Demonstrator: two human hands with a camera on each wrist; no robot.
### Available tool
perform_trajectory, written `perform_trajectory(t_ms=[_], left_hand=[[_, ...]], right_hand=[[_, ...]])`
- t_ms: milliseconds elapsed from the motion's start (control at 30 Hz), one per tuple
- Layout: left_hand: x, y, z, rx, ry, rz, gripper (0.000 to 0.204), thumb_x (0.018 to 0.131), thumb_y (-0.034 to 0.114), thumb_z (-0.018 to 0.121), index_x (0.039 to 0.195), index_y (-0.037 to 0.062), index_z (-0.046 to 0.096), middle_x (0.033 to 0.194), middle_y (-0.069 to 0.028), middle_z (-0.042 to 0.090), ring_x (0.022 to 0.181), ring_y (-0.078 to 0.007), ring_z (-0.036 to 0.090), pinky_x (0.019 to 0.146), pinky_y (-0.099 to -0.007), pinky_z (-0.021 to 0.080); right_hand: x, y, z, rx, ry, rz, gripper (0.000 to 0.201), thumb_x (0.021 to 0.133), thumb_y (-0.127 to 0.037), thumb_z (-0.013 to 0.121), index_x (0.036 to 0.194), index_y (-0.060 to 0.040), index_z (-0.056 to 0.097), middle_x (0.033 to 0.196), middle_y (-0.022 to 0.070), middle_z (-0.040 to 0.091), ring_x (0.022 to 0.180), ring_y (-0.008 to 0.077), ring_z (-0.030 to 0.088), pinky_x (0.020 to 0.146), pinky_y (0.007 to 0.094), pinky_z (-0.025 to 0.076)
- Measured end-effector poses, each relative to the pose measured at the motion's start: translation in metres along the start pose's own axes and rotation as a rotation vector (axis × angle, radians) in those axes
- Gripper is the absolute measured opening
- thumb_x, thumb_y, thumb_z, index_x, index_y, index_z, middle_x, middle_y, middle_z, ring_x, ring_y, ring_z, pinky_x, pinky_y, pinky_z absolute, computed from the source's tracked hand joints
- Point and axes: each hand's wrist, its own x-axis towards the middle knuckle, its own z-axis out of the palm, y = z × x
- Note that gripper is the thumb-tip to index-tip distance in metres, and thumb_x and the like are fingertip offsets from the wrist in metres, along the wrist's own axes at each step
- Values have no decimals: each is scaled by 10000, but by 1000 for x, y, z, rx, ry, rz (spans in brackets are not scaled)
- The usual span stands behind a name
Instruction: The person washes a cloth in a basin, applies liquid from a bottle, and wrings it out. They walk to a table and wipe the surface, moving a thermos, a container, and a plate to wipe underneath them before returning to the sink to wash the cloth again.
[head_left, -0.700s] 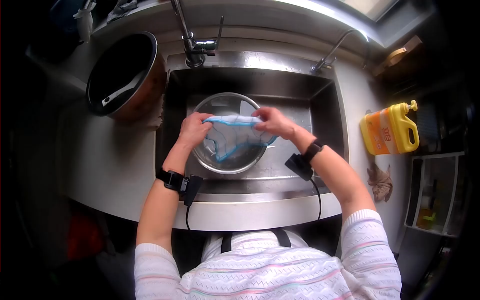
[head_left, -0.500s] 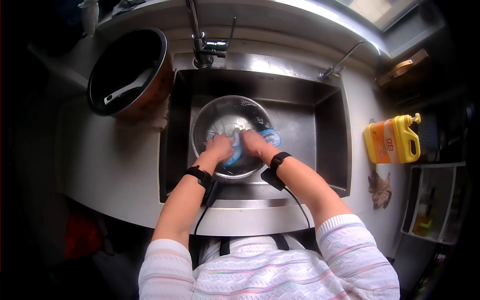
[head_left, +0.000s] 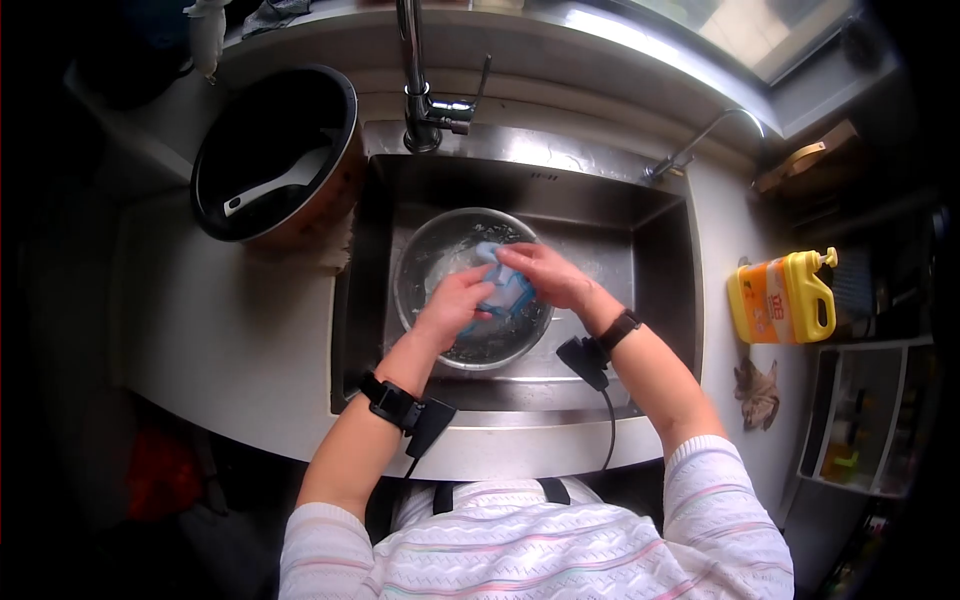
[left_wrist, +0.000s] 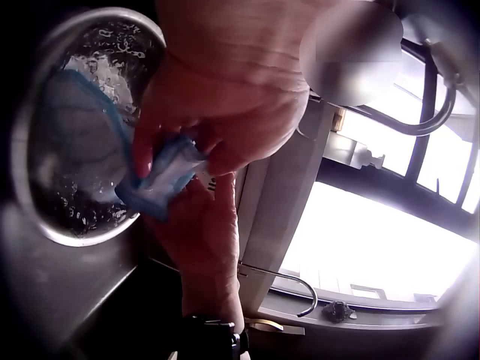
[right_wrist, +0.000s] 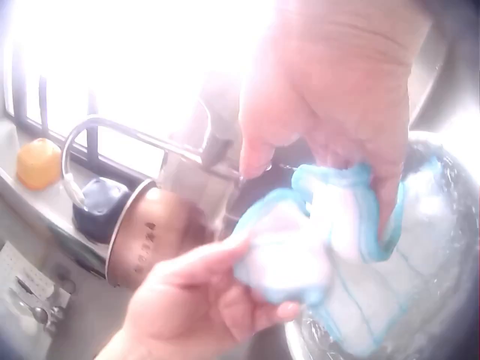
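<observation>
A white dishcloth (head_left: pixel 508 290) with blue edging is bunched between both hands over a round metal basin (head_left: pixel 403 300). The left hand (head_left: pixel 455 308) grips one side of it, thumb and fingers curled on the folds. On the other side the right hand (head_left: pixel 550 275) pinches the cloth near its upper edge. In the right wrist view, part of the cloth (right_wrist: pixel 367 300) hangs down into the water. That water (left_wrist: pixel 97 75) ripples and glints inside the basin.
The basin stands in a steel sink (head_left: pixel 590 380) beneath a tap (head_left: pixel 420 110). A large pot (head_left: pixel 345 190) with a white-handled utensil (head_left: pixel 265 190) is at left. A yellow pump bottle (head_left: pixel 790 297) and a brown rag (head_left: pixel 757 393) lie along the right counter.
The cloth was spread between both hands above the basin, then pushed down into it with the hands close together. Now it is raised and bunched, the hands higher. The head view has shifted slightly.
</observation>
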Motion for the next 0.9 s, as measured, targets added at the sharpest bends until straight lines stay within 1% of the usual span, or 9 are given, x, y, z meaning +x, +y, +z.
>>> perform_trajectory(t_ms=[167,233,333,433,533,600,667,733,900], left_hand=[[6,-43,-11,-334,97,-201,454,888,162,505,1306,44,370,1047,-136,578,926,-263,602,753,-401,528],[0,-51,-22,-383,237,-277,583,901,215,490,1380,52,200,1250,-220,426,1059,-410,512,764,-571,492],[0,-53,-27,-458,331,-350,586,896,256,501,1378,71,224,1328,-233,301,1176,-453,384,761,-645,457],[9,-47,-26,-552,357,-371,563,897,337,473,1358,91,265,1369,-221,235,1199,-479,325,743,-685,432],[19,-47,-23,-633,380,-410,481,892,390,440,1271,94,411,1334,-196,347,1132,-438,434,785,-638,452],[47,-87,-39,-877,49,-98,404,850,308,525,1175,69,509,1162,-175,522,970,-372,578,736,-584,493],[42,-79,-30,-657,401,-42,289,850,146,505,1070,-37,545,1054,-162,590,902,-306,618,788,-458,519],[29,-69,-34,-523,342,3,404,846,170,517,1193,-31,473,1166,-216,518,1066,-368,530,817,-531,485],[5,-46,-36,-440,465,-262,566,876,258,513,1338,15,296,1349,-268,280,1213,-479,334,808,-657,420]], right_hand=[[54,80,-5,-481,45,-70,338,808,-207,628,1043,35,611,893,138,657,832,203,627,730,327,493],[66,104,-4,-1206,142,-261,289,781,-147,573,992,46,618,889,208,653,875,294,637,754,365,485],[73,93,2,-1089,196,-155,298,769,-151,551,980,52,607,941,259,617,945,352,609,781,384,475],[28,36,38,-334,-18,-124,261,791,-175,504,913,35,600,817,149,628,754,227,595,704,322,470],[4,15,61,-168,-75,-330,272,801,-184,505,947,29,590,813,67,588,757,152,545,685,284,466],[8,23,62,-474,71,-344,283,801,-200,501,947,26,588,819,125,621,781,216,591,720,337,473],[38,53,36,-956,290,-296,296,783,-196,506,962,20,598,872,214,634,835,334,616,773,398,468],[52,71,-1,-952,363,-221,291,770,-186,513,962,11,610,920,260,611,891,397,591,797,433,456],[23,38,-3,-788,259,-340,208,803,-140,571,947,0,625,834,175,640,792,269,621,720,348,478]])
